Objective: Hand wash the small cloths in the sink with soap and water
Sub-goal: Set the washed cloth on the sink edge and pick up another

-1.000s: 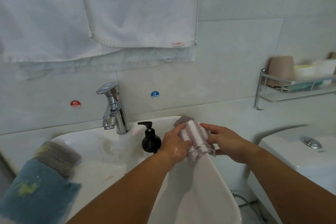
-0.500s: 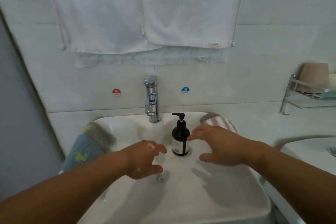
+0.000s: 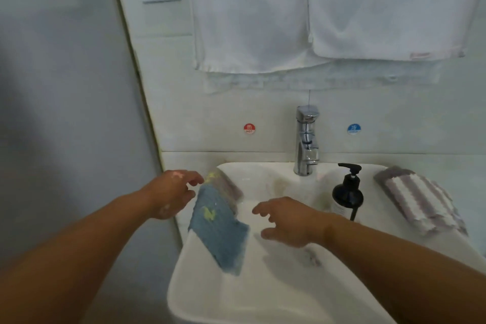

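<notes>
While both hands hang over the sink [image 3: 236, 294], neither grips anything that I can make out. My left hand [image 3: 173, 194] sits at the left rim with its fingers loosely spread just beside the top of the blue cloth [image 3: 218, 231]; blur keeps me from telling whether the fingertips touch it. That cloth (blue with yellow marks, a grey band at its upper end) is draped over the left rim, its lower end hanging down inside the sink. My right hand [image 3: 286, 221] hovers above the middle of the sink, fingers spread and relaxed, apart from the cloth. The striped cloth [image 3: 418, 200] lies on the right rim, beside the soap bottle [image 3: 347, 197], which stands right of the tap [image 3: 306, 144]. Two white towels [image 3: 381, 8] above are cut off by the top edge.
</notes>
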A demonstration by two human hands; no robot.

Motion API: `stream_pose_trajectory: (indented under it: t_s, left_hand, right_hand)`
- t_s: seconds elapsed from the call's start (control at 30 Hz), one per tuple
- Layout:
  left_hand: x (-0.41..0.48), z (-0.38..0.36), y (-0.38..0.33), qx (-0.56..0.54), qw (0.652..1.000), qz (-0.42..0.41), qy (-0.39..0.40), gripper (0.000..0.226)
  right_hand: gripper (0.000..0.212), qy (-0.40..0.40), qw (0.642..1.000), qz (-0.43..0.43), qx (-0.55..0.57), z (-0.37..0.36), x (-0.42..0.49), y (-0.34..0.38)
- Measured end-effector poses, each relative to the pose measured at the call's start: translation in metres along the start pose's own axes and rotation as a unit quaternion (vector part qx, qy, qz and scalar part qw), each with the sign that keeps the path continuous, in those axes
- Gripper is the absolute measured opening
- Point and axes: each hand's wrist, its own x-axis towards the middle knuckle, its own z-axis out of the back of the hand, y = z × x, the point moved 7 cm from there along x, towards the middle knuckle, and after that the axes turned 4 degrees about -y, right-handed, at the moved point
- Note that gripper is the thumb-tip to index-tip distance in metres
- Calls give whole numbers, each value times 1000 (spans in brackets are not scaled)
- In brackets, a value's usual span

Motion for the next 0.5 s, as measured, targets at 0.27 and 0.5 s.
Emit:
stream_pose_trajectory:
  t_s: [0.27, 0.5]
  left_hand:
    - [16, -31, 17, -117, 993, 6, -4, 35]
    - [18, -35, 25, -132, 990, 39, -18, 26]
  right_hand:
    - [44, -33, 993, -33, 108, -17, 68, 29]
    - [29, -107, 978, -73, 161, -25, 91, 33]
